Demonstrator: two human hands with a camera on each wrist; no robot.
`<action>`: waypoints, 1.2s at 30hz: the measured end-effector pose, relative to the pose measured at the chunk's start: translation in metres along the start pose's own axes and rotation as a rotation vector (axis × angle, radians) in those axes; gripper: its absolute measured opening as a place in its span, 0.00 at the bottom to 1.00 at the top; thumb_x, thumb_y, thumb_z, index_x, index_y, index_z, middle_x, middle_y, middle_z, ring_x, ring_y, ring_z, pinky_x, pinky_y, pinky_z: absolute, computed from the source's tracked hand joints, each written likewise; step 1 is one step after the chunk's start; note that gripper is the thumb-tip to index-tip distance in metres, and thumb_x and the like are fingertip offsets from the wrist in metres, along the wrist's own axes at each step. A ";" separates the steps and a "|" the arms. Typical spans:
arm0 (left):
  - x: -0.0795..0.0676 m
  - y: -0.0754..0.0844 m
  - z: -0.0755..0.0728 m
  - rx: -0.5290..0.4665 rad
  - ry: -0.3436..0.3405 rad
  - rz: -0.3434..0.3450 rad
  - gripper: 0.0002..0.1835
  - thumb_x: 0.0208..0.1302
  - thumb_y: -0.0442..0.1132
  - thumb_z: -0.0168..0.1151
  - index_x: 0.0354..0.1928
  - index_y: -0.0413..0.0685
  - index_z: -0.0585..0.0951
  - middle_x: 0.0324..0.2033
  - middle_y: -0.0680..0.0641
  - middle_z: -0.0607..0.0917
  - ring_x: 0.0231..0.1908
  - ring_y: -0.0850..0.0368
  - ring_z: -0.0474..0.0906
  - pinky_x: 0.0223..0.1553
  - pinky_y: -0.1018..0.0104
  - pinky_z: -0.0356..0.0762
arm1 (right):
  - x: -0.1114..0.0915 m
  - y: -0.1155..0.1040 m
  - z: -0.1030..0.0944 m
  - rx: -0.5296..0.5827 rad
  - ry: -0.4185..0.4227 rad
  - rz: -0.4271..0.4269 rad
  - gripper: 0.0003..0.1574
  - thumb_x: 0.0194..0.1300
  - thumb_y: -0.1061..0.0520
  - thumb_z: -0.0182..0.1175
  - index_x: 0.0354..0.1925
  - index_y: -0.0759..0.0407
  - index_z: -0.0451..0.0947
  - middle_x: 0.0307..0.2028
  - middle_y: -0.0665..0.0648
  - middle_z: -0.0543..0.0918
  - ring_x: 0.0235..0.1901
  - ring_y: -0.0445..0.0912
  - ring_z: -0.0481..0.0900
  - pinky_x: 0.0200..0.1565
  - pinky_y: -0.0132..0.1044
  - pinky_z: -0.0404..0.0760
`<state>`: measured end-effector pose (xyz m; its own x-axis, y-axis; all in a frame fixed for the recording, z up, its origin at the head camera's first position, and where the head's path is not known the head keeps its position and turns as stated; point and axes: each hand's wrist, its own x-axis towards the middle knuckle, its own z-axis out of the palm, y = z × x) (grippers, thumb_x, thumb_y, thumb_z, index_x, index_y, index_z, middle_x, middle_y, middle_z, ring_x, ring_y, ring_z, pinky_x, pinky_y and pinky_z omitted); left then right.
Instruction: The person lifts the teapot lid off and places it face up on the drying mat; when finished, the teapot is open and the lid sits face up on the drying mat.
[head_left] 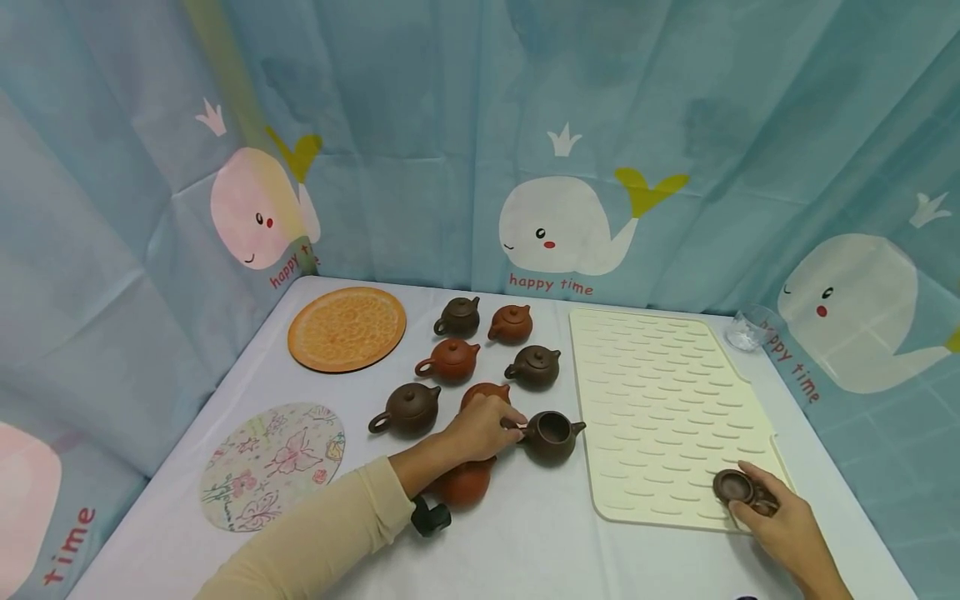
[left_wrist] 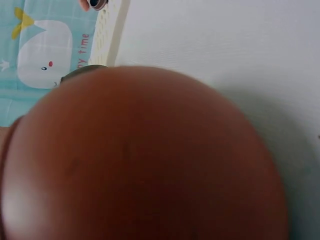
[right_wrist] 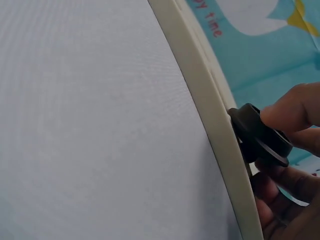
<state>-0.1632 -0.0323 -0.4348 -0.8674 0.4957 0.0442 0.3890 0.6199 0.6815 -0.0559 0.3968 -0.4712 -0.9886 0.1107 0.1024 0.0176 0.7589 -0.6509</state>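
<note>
My left hand (head_left: 483,429) reaches across the table and pinches the handle of a dark brown teapot (head_left: 551,437) that stands lidless, its spout pointing right toward the mat. Over the mat's near right corner, my right hand (head_left: 783,521) grips a dark teapot lid (head_left: 735,486) between thumb and fingers, hollow underside facing up. The right wrist view shows this lid (right_wrist: 260,137) close by the mat's edge. A reddish teapot (head_left: 465,487) stands under my left wrist, partly hidden, and its round body (left_wrist: 145,155) fills the left wrist view. Another reddish teapot (head_left: 485,392) is partly covered by my left hand.
Several lidded teapots, dark brown (head_left: 408,408) and reddish (head_left: 452,360), stand in rows behind. A cream ridged mat (head_left: 660,400) lies at right, with a clear glass bowl (head_left: 750,327) beyond it. At left lie an orange round mat (head_left: 347,327) and a butterfly-patterned oval mat (head_left: 273,462).
</note>
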 end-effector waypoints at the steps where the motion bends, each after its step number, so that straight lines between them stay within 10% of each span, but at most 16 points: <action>1: 0.000 0.001 -0.001 -0.006 0.004 0.001 0.11 0.59 0.35 0.69 0.44 0.48 0.88 0.37 0.55 0.87 0.41 0.63 0.78 0.40 0.68 0.74 | 0.000 0.000 -0.001 -0.009 0.013 -0.007 0.39 0.57 0.62 0.70 0.63 0.73 0.67 0.51 0.78 0.73 0.37 0.21 0.65 0.31 0.22 0.72; 14: -0.008 0.015 -0.030 -0.045 0.068 -0.013 0.13 0.62 0.40 0.66 0.49 0.51 0.86 0.35 0.54 0.86 0.31 0.64 0.76 0.29 0.69 0.73 | 0.000 -0.023 -0.017 0.005 0.046 0.016 0.41 0.63 0.50 0.67 0.67 0.66 0.65 0.57 0.66 0.70 0.45 0.35 0.66 0.37 0.26 0.68; 28: -0.040 0.011 -0.063 -0.207 0.249 0.080 0.14 0.60 0.40 0.69 0.48 0.50 0.86 0.43 0.51 0.86 0.44 0.58 0.80 0.41 0.59 0.79 | 0.004 -0.084 -0.022 0.074 0.047 -0.276 0.41 0.60 0.61 0.68 0.69 0.56 0.65 0.55 0.43 0.71 0.51 0.34 0.66 0.44 0.21 0.64; 36: -0.065 -0.003 -0.072 -0.300 0.309 0.078 0.18 0.57 0.38 0.71 0.51 0.46 0.85 0.44 0.48 0.85 0.34 0.58 0.83 0.33 0.65 0.80 | 0.009 -0.123 -0.012 0.152 -0.006 -0.426 0.45 0.55 0.70 0.69 0.69 0.55 0.65 0.59 0.53 0.71 0.53 0.41 0.67 0.45 0.25 0.67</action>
<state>-0.1305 -0.1099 -0.3869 -0.9088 0.3003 0.2897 0.3894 0.3612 0.8473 -0.0655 0.3118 -0.3809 -0.9038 -0.1950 0.3811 -0.4127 0.6331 -0.6549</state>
